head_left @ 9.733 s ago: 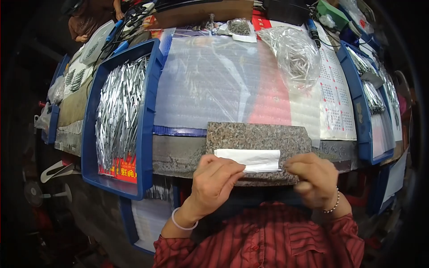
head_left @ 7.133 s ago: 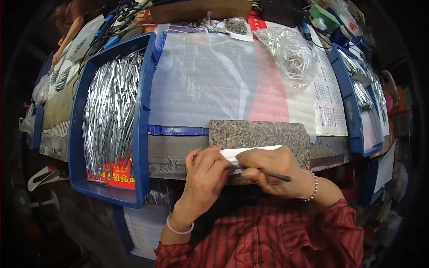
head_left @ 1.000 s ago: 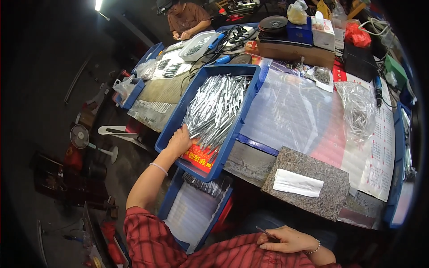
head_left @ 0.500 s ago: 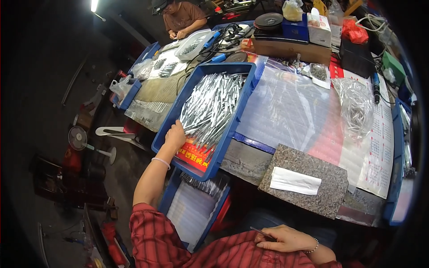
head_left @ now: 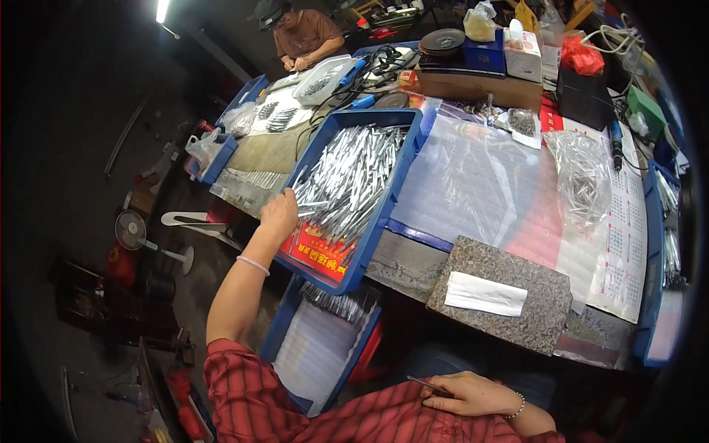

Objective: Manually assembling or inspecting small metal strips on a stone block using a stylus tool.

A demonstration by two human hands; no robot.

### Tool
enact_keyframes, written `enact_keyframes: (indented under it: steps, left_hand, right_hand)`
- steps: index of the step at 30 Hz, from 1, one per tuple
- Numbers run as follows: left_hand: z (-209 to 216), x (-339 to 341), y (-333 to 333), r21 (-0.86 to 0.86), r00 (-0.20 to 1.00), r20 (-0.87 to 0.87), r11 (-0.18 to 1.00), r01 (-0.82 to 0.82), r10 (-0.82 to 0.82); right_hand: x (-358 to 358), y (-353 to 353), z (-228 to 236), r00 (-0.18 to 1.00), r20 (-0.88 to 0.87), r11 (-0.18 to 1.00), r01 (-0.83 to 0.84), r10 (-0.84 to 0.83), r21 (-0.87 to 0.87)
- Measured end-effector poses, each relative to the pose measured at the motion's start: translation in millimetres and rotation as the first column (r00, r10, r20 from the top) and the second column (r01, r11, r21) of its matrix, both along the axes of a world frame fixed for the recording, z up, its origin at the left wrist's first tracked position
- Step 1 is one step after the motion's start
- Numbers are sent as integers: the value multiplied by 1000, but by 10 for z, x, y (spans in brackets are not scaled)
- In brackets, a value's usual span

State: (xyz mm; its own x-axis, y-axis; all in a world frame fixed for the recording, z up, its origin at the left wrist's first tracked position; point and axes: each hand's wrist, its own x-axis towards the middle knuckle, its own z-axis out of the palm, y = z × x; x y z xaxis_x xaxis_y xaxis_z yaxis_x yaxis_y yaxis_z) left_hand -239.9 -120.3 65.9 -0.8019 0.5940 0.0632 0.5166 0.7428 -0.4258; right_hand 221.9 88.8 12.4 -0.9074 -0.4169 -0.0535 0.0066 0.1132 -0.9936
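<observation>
At the left, your left hand (head_left: 279, 212) reaches over the near-left edge of the blue bin (head_left: 385, 215), at the near-left margin of the silver metal strips (head_left: 351, 170). Its fingers are bent and close together at the strips; whether they are clamped on any cannot be told, since the back of the hand hides the contact. The strips lie heaped across the far and middle parts of the bin, crossing one another, with a red printed sheet (head_left: 314, 251) bare at the near end. The step in hand appears to be picking strips from this heap. The next move calls, in judgement, for a firm pinch on the chosen strips and a lift clear of the bin wall, as crossed neighbours may drag along. To the right and nearer, your right hand (head_left: 473, 395) rests low in front of your shirt, thumb and fingers closed on a thin dark tool (head_left: 422, 382); keep that grip steady while the left hand works. Farther right, the granite slab (head_left: 509, 332) lies at the table's near edge, bearing a folded white sheet (head_left: 486, 295). Beyond its far-right side lies a clear plastic bag (head_left: 580, 177), well apart from both hands.
</observation>
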Motion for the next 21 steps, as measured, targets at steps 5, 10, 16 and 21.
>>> enact_keyframes:
  steps: [5,10,16,21]
  left_hand:
    - [459,91,-4,-25,998,-40,998,57,-58]
    - [1004,252,331,78,995,33,993,93,-96]
    - [1106,800,1253,339,899,220,894,292,-378]
    - [314,1260,2314,510,674,385,754,414,-631]
  right_hand:
    - [2,-18,27,999,17,999,-37,36,34]
    - [46,-26,-10,998,-14,997,-62,62,42]
    - [113,-27,-9,992,-123,999,4,-9,-39]
    - [267,32,-5,992,-118,997,48,-40,65]
